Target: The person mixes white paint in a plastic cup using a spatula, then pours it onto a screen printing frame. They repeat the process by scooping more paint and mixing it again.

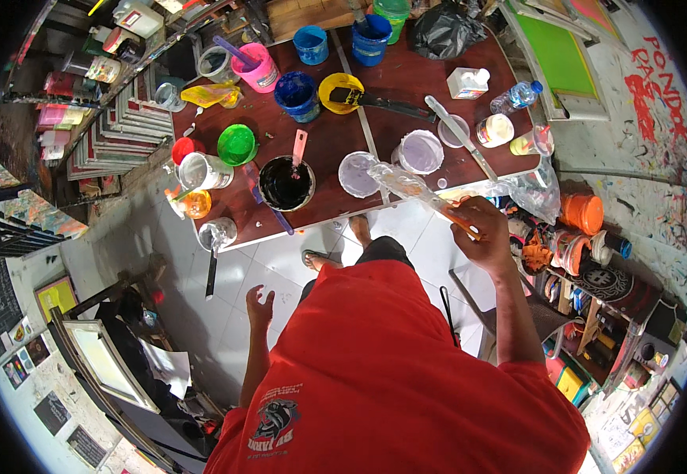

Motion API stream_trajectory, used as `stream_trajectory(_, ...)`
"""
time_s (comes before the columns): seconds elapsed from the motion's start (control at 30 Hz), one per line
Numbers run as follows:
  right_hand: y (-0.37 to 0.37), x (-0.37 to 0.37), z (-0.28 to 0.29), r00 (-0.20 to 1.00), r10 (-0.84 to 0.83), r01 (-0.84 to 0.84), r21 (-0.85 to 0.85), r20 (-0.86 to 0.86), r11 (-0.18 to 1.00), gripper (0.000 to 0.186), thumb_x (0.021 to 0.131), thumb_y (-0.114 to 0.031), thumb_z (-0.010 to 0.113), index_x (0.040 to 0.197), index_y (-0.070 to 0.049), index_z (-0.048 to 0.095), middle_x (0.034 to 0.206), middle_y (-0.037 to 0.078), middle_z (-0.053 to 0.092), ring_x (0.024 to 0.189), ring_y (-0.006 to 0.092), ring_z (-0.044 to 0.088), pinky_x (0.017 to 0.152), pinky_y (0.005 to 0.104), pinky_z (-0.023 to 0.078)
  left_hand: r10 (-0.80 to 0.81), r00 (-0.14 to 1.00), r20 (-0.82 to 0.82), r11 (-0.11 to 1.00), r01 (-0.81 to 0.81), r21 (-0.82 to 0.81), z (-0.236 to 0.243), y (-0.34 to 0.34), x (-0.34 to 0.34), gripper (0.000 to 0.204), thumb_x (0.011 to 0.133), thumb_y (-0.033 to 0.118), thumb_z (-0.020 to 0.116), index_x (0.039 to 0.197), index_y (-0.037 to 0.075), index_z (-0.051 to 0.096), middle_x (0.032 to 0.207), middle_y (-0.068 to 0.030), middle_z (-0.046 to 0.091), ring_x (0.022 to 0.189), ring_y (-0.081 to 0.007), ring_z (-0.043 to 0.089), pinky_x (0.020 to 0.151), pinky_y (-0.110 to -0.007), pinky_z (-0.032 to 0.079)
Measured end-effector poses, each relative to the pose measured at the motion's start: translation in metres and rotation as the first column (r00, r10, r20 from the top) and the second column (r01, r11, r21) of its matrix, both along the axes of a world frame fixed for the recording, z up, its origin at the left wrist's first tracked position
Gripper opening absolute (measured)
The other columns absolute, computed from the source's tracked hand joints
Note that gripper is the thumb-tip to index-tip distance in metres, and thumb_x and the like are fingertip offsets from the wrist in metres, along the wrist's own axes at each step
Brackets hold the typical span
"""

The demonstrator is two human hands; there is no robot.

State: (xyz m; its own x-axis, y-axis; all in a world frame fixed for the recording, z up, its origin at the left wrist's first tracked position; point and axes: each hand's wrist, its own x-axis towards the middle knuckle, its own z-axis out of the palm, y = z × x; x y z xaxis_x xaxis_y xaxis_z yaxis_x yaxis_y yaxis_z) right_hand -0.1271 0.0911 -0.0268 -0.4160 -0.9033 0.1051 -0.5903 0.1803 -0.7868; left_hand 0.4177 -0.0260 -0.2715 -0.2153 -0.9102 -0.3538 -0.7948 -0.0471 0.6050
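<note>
My right hand [478, 231] grips a paint-smeared spatula [418, 189] whose coated blade reaches over a small tub of pale lilac paint [357, 178]. A second lilac tub [422, 150] stands just behind it to the right, near a long pale spatula [470, 150]. My left hand [261, 304] hangs low beside my body with fingers curved apart, holding nothing. A bucket of black paint [280, 188] with a pink-handled tool stands left of the lilac tubs.
The dark red table [331, 221] holds several coloured tubs, a yellow bowl [335, 85], bottles and a black bag [450, 31]. Stacked screen frames [106, 134] stand at left, an orange bucket [580, 212] and chair [493, 312] at right, a leaning frame [102, 359] lower left.
</note>
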Motion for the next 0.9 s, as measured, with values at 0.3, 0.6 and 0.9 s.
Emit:
stream_trajectory(0.3, -0.042, 0.017, 0.000, 0.961, 0.188, -0.166, 0.119, -0.202, 0.979, 0.026, 0.076, -0.014, 0.068, 0.102, -0.009, 0.070, 0.082, 0.011, 0.062, 0.077, 0.0288, 0.063, 0.066, 0.0389, 0.052, 0.118, 0.986, 0.114, 0.985, -0.131, 0.109, -0.017, 0.040, 0.042, 0.044, 0.082, 0.024, 0.076, 0.117, 0.003, 0.058, 0.118, -0.0186, 0.057, 0.099, -0.0304, 0.060, 0.082, -0.038, 0.054)
stream_trajectory(0.6, -0.131, 0.044, -0.089, 0.901, 0.317, -0.201, 0.364, -0.297, 0.910, 0.017, 0.076, -0.016, 0.061, 0.083, -0.003, 0.069, 0.089, 0.019, 0.065, 0.080, 0.0341, 0.067, 0.073, 0.0437, 0.056, 0.156, 0.986, 0.055, 0.979, -0.162, 0.125, -0.019, 0.042, 0.046, 0.046, 0.083, 0.024, 0.076, 0.120, 0.003, 0.058, 0.119, -0.0190, 0.056, 0.100, -0.0307, 0.060, 0.082, -0.037, 0.055)
stream_trajectory(0.9, -0.124, 0.037, -0.099, 0.898, 0.372, -0.221, 0.489, -0.236, 0.844, 0.028, 0.079, -0.022, 0.065, 0.097, -0.002, 0.066, 0.099, 0.022, 0.063, 0.089, 0.0361, 0.066, 0.078, 0.0462, 0.054, 0.137, 0.990, 0.022, 0.983, -0.139, 0.119, -0.035, 0.017, 0.025, 0.061, 0.079, 0.023, 0.079, 0.129, 0.000, 0.050, 0.127, -0.0222, 0.052, 0.104, -0.0320, 0.059, 0.084, -0.038, 0.054)
